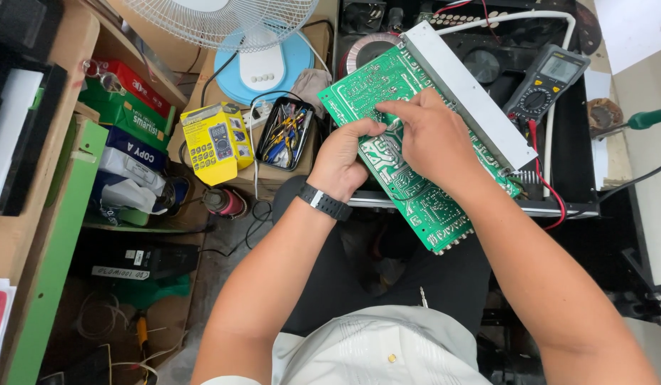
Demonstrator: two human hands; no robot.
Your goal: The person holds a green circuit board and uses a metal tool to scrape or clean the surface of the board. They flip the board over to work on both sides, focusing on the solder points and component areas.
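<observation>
My left hand (342,158) grips the long green printed circuit board (409,153) at nine o'clock; right hand (431,135), fingers curled, presses its solder face—I'd support both edges evenly.

- I see my left hand (342,158) gripping the green board (402,153) at its left edge, thumb on top.
- My right hand (434,139) lies on the board, forefinger pointing left across it.
- A grey rail (469,96) runs along the board's right edge.
- A multimeter (546,82) sits right of the board.
- A tray (285,133) of tools lies left of the board.
</observation>
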